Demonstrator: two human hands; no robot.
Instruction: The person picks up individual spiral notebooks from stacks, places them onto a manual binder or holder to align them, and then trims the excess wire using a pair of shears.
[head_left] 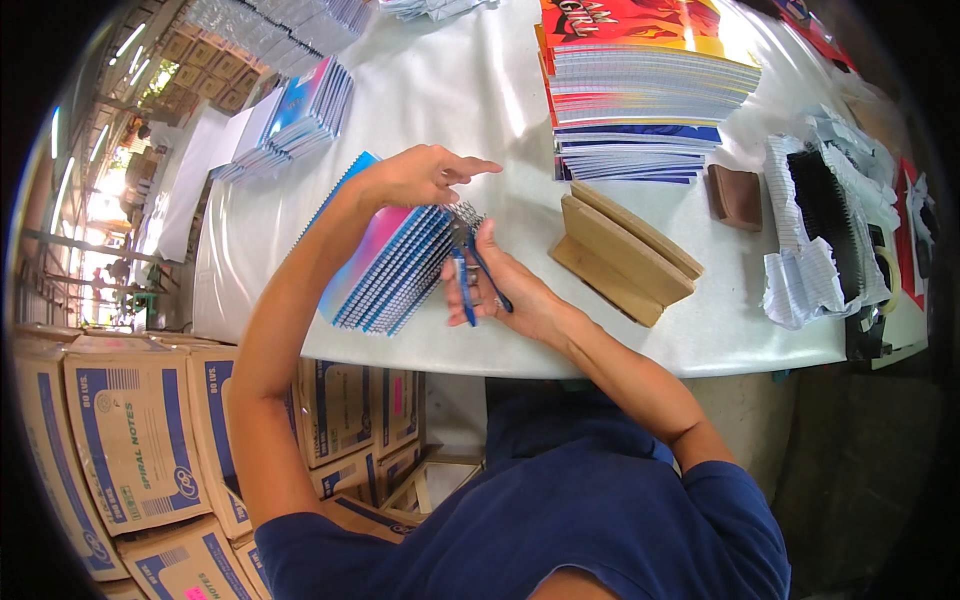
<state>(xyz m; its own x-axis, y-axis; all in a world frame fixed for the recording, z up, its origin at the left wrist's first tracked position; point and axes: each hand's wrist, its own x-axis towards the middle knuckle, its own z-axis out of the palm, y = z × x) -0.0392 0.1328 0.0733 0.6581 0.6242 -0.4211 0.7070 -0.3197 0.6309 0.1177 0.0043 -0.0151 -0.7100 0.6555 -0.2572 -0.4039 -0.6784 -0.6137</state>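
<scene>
Head view, looking down on a white-covered table (440, 90).

A fanned stack of spiral-bound notebooks with pink-and-blue covers (395, 265) lies on the table near its front edge, wire bindings facing right, toward the person. The left hand (420, 175) rests over the top end of that stack, palm down, fingers stretched out loosely to the right and closed on nothing; its wrist touches the uppermost cover. The right hand (505, 290) sits just to the right of the stack, wrapped around blue-handled pliers (470, 265). The plier tips point up to the wire coil ends at the stack's upper right corner, directly below the left hand's fingers. Whether the tips actually touch the wire cannot be told.

Just right of the right hand, leaning wooden boards (625, 255) lie on the table. Beyond them is a small brown block (735, 195). A tall stack of notebooks with red, yellow and blue covers (645, 110) stands at the far side. Torn lined paper and black binding combs (830, 215) lie at the right end. Another fanned notebook pile (295, 120) sits at the far left. Cardboard boxes with blue print (140, 440) stand on the floor at lower left.
</scene>
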